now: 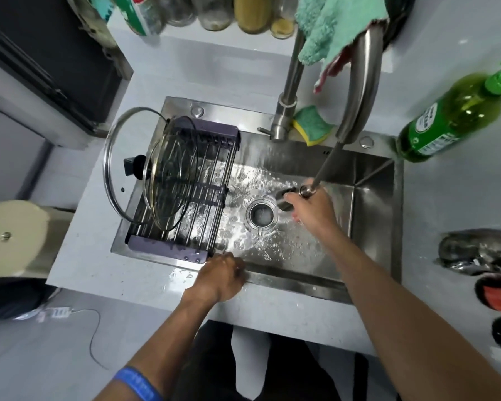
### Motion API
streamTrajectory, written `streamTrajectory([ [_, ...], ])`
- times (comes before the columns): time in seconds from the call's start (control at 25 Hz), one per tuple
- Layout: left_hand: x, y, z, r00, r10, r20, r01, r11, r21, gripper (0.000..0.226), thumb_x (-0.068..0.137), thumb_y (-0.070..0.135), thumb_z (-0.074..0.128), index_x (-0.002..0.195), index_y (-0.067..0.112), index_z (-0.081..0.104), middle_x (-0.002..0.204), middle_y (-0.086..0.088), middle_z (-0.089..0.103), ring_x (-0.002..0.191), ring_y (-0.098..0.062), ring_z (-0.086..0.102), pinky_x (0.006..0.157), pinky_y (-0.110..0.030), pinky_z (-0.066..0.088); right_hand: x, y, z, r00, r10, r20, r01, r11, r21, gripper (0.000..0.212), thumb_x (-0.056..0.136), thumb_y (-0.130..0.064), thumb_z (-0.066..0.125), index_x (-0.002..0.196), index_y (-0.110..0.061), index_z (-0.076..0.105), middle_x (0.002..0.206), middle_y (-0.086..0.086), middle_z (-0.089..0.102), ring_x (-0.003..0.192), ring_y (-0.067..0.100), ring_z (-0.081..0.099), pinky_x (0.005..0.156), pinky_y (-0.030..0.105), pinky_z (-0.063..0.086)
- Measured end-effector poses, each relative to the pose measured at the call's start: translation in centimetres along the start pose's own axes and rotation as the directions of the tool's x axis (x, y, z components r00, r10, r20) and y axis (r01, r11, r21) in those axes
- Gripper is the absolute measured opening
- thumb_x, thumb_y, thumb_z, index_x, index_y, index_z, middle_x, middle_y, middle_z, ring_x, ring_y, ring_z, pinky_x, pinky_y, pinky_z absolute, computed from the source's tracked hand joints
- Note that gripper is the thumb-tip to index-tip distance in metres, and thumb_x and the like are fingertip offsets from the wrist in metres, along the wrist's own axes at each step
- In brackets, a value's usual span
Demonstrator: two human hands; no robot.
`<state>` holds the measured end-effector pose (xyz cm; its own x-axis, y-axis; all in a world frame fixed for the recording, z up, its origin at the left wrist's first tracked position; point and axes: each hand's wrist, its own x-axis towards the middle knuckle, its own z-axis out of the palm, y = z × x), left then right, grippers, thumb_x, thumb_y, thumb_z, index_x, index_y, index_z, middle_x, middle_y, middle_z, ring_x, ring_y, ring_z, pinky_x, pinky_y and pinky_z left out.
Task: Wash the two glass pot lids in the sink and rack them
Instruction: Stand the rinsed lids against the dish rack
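Your left forearm is coming in lowest in frame, wearing a blue wristband (139,383); its print is too blurred to read. Your left hand (220,277) is resting on the sink's (373,175) front rim, fingers curled over the edge, just beside the rack's near corner. Your right hand (310,211) is gripping the pull-out spray head (287,199), hose trailing back up to the faucet (362,82), nozzle sitting just right of the drain (262,212). Basin floor is showing wet, with suds.

Both lids are already sitting on the purple rack (185,198) across the sink's left side: large glass lid (119,169) leaning upright at the far left, black knob facing out; small glass lid (171,175) leaning against it, further in over the rack.

Labels: green bottle (451,117) on the right counter is carrying a green label with white print, not legible.

Surface: white counter (128,273), wet patches along the front edge. Green-yellow sponge (313,125) is lying behind the faucet base, teal cloth (336,24) hanging over the faucet arch. Jars are lining the back wall.
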<state>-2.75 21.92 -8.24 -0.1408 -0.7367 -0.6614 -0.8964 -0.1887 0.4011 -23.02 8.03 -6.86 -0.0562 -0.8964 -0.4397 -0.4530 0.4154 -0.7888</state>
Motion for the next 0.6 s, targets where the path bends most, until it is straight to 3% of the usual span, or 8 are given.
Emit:
streamTrajectory([
  [0.12,-0.2,0.1,-0.1,1.0,0.003,0.025,-0.003,1.0,0.007,0.031,0.1,0.04,0.052,0.114,0.018,0.069,0.115,-0.01,0.066,0.109,-0.031,0.063,0.092,-0.04,0.053,0.9,0.1,-0.5,0.997,0.026,-0.072,-0.028,0.999,-0.028,0.014,0.082,-0.031,0.073,0.079,-0.026,0.061,0.064,-0.013,0.071,0.06,0.007,0.069,0.062,0.034,0.055],
  [0.24,-0.5,0.2,-0.3,1.0,0.004,0.016,-0.004,1.0,-0.014,0.028,0.101,0.038,0.052,0.113,0.018,0.068,0.117,-0.011,0.065,0.118,-0.03,0.059,0.097,-0.041,0.051,0.1,1.6,-2.2,0.986,0.032,-0.161,-0.05,0.992,-0.112,0.017,0.079,-0.029,0.074,0.074,-0.021,0.06,0.069,-0.002,0.07,0.067,0.021,0.066,0.067,0.039,0.054],
  [0.32,-0.5,0.3,-0.3,1.0,-0.002,-0.014,0.001,1.0,-0.026,0.027,0.101,0.036,0.052,0.112,0.019,0.069,0.118,-0.011,0.066,0.115,-0.03,0.061,0.096,-0.039,0.052,-0.2,0.7,-0.7,0.996,0.05,-0.077,-0.04,0.991,0.129,0.019,0.083,-0.017,0.073,0.074,-0.016,0.057,0.063,0.008,0.068,0.051,0.019,0.06,0.05,0.031,0.05],
  [0.4,-0.7,0.2,0.1,0.999,-0.028,-0.025,0.027,0.998,-0.053,0.027,0.101,0.036,0.051,0.111,0.019,0.07,0.115,-0.012,0.068,0.109,-0.03,0.064,0.092,-0.037,0.054,0.9,-2.4,2.6,0.995,0.104,-0.003,-0.095,0.923,0.374,0.015,0.089,-0.012,0.069,0.086,-0.007,0.055,0.054,0.009,0.065,0.039,0.016,0.058,0.039,0.022,0.044],
  [0.48,-0.8,0.1,0.5,0.998,-0.041,-0.038,0.039,0.998,-0.053,0.03,0.101,0.036,0.048,0.113,0.017,0.069,0.116,-0.013,0.067,0.113,-0.029,0.062,0.094,-0.037,0.053,2.2,-5.8,5.3,0.981,0.183,0.058,-0.185,0.817,0.546,0.014,0.092,-0.016,0.067,0.09,-0.003,0.062,0.064,0.012,0.069,0.049,0.019,0.065,0.048,0.025,0.052],
  [0.6,-0.8,0.4,1.3,0.992,-0.05,-0.119,0.045,0.998,-0.04,0.035,0.1,0.032,0.046,0.126,0.017,0.064,0.127,-0.012,0.064,0.126,-0.031,0.053,0.107,-0.038,0.046,3.6,-8.9,7.4,0.979,0.189,0.078,-0.192,0.723,0.664,0.014,0.094,-0.021,0.066,0.095,-0.008,0.066,0.079,0.013,0.07,0.064,0.02,0.069,0.058,0.024,0.057],
])
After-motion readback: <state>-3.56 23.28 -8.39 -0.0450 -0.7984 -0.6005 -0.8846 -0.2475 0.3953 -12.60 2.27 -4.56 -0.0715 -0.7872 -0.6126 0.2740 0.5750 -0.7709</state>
